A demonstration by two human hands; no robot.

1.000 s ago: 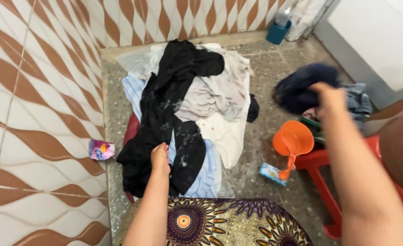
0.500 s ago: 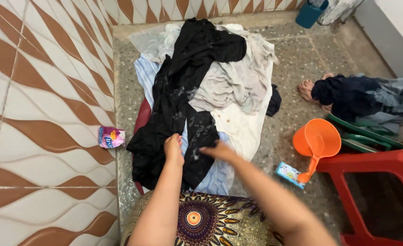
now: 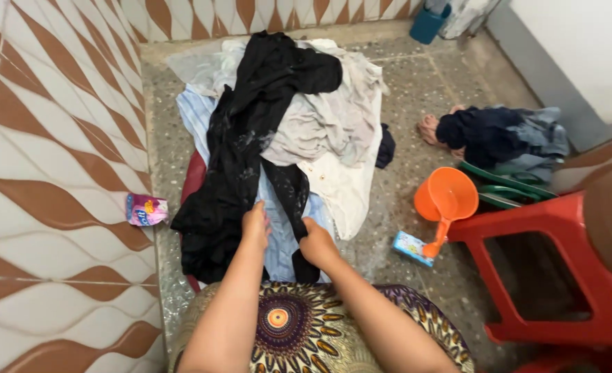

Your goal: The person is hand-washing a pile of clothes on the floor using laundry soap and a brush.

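A wet black garment [image 3: 247, 131] lies stretched over a heap of white, grey and pale blue clothes [image 3: 333, 124] on the speckled floor. My left hand [image 3: 256, 226] rests on the black garment near its lower part, fingers bent onto the cloth. My right hand [image 3: 317, 243] is closed on a narrow strip of the same black garment close beside it. Both forearms reach out over my patterned wrap [image 3: 299, 331]. A red basin edge [image 3: 194, 181] shows under the heap's left side.
A dark blue bundle of clothes [image 3: 499, 135] lies at the right near a green item. An orange scoop [image 3: 446, 200], a small blue packet [image 3: 411, 246] and a red plastic stool [image 3: 554, 276] are at the right. A pink sachet [image 3: 145, 209] lies by the tiled wall.
My right hand came back from the dark bundle at the right, dropped it there, and now grips the black garment beside my left hand. The strip of black cloth has been pulled narrower.
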